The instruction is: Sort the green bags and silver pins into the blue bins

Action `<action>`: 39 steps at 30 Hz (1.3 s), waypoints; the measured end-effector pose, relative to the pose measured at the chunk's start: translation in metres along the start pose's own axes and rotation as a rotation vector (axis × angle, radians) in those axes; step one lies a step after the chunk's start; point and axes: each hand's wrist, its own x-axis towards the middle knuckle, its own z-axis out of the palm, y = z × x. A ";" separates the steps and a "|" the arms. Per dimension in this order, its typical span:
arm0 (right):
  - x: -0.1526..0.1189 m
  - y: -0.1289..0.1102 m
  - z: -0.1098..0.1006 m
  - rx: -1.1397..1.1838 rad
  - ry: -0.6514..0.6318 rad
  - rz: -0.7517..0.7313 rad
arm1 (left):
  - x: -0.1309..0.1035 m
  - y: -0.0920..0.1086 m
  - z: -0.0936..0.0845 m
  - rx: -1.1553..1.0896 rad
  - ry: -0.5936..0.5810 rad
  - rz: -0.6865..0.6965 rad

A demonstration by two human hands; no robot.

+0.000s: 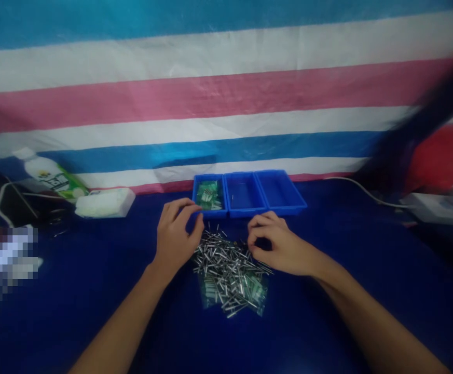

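A loose heap of thin silvery metal pins (226, 265) lies on the dark blue tabletop, over clear greenish plastic packets (258, 291) with pale pieces inside. My left hand (177, 226) hovers at the heap's upper left, by the left blue bin (213, 213). Its thumb and index tips come close together in a pinch; anything between them is too small to make out. On the heap's right side, my right hand (276, 244) is curled, thumb and fingertips meeting near the pins. What it pinches, if anything, I cannot see. Similar green packets (209, 194) fill the left bin.
Beside the left bin stand a middle blue bin (245, 212), holding one small thin piece, and a right blue bin (288, 210). A tissue pack (105, 202) and a white-and-green bottle (53, 174) are at left. A white cable (360, 186) runs at right. Striped sheeting (226, 98) hangs behind.
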 end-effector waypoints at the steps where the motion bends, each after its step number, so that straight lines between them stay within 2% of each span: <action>1: -0.001 0.001 -0.002 -0.008 -0.043 0.013 | -0.006 -0.002 0.000 -0.024 -0.009 0.000; 5: -0.002 0.001 -0.003 -0.003 -0.140 0.020 | -0.013 -0.006 -0.001 -0.117 -0.071 0.024; 12: 0.004 -0.001 0.006 0.021 -0.140 -0.030 | -0.014 -0.001 -0.002 -0.185 -0.189 0.067; 14: 0.004 -0.001 0.006 0.013 -0.098 -0.033 | -0.015 0.000 -0.001 -0.187 -0.214 0.070; 19: 0.005 -0.003 0.012 -0.007 0.113 -0.056 | -0.015 0.000 0.001 -0.182 -0.229 0.094; 24: 0.006 -0.006 0.016 -0.050 0.112 -0.169 | -0.014 0.002 0.003 -0.187 -0.237 0.118; 33: 0.007 0.001 0.017 -0.088 0.136 -0.168 | -0.015 0.003 0.002 -0.196 -0.243 0.130; 39: 0.009 0.002 0.016 -0.022 0.224 -0.130 | -0.014 0.003 0.002 -0.206 -0.248 0.134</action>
